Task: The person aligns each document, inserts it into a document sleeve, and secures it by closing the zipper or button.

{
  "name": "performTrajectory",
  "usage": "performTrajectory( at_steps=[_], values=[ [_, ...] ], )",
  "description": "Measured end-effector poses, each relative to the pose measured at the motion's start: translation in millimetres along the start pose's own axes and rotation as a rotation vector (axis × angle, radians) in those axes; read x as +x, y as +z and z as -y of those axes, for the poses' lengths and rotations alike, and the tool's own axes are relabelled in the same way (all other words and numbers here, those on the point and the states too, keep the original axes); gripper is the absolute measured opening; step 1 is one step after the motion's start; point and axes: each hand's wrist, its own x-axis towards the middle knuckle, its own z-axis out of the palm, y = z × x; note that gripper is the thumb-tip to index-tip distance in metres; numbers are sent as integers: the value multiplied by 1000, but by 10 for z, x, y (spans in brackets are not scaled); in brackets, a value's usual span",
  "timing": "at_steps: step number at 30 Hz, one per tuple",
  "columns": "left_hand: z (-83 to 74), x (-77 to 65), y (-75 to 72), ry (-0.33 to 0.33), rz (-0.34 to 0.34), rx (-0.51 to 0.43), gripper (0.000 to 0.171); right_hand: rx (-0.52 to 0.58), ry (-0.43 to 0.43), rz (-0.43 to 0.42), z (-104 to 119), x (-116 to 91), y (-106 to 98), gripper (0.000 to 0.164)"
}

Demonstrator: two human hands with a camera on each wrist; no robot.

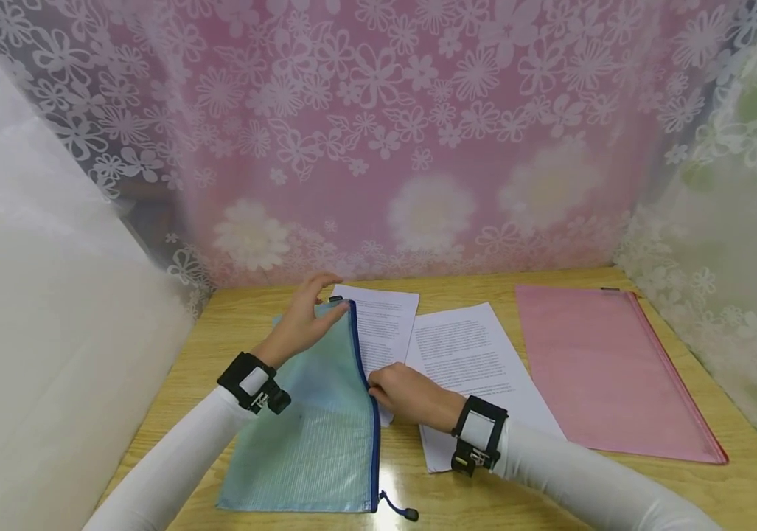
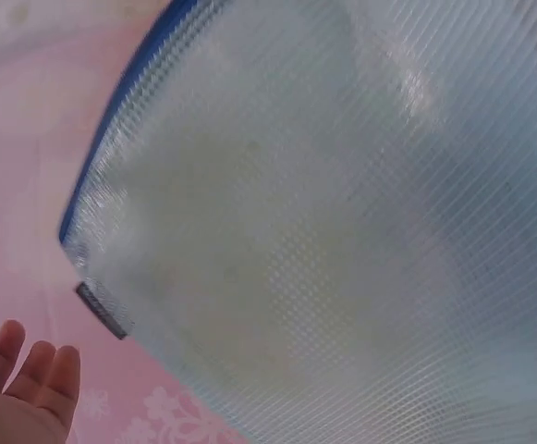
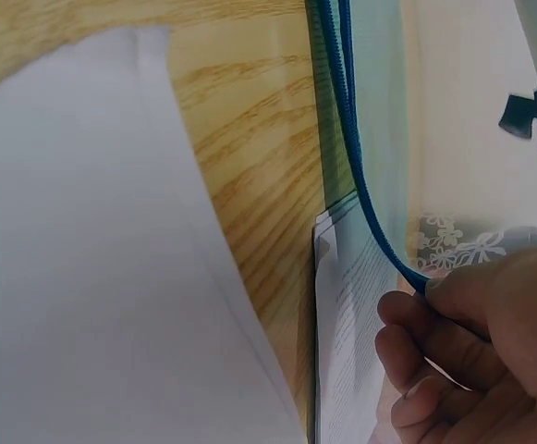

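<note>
A translucent light-blue zip pouch (image 1: 305,450) with a dark blue zipper edge (image 1: 376,450) is tilted up off the table along that edge. My right hand (image 1: 411,394) pinches the edge midway between thumb and curled fingers; in the right wrist view the blue strip (image 3: 365,194) runs up from those fingertips. At the pouch's top corner is my left hand (image 1: 301,321), fingers loosely spread. The left wrist view has its fingers (image 2: 39,375) beside a small dark tag (image 2: 102,310), apart from it. A printed paper stack (image 1: 378,324) lies partly behind the pouch.
A second printed paper stack (image 1: 461,354) lies under my right forearm. Right of it is a pink zip pouch (image 1: 610,369) lying flat. The blue pouch's zipper pull (image 1: 410,514) trails at the table's front. Floral curtains (image 1: 411,133) surround the wooden table (image 1: 186,413).
</note>
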Motion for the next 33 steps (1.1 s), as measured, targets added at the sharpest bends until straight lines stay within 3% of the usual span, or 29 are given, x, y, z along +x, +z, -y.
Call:
performTrajectory(
  at_steps=[5,8,13,16,25,33],
  values=[
    [-96,-153,38,12,-50,27,46,7,16,-6,-22,16,-15,16],
    [-129,-258,89,-24,-34,41,43,22,29,-8,-33,22,-16,17],
    [-138,-442,183,-159,114,40,27,52,47,-7,-32,19,-20,17],
    [-110,-520,239,-204,214,31,25,61,51,-11,-23,16,-30,17],
    [-67,-583,395,-193,368,-51,39,77,41,-22,-29,22,-30,19],
    [-79,-563,459,-164,430,-99,36,122,20,-36,-25,20,-47,19]
  ],
)
